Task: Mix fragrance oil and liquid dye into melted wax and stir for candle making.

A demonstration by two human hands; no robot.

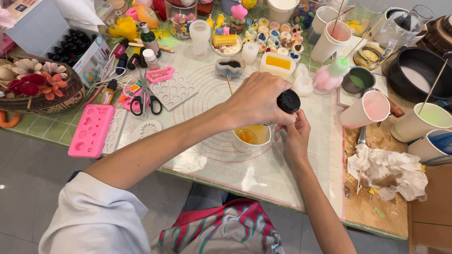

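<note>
Over the white cup (pixel 252 137) of yellow liquid, a small black-capped bottle (pixel 287 101) is being tipped so its contents fall inside; the left hand (pixel 256 101) is wrapping its fingers around the body while the right hand (pixel 295 134) is pinching beneath, steadying it above the tabletop (pixel 263 174).
</note>
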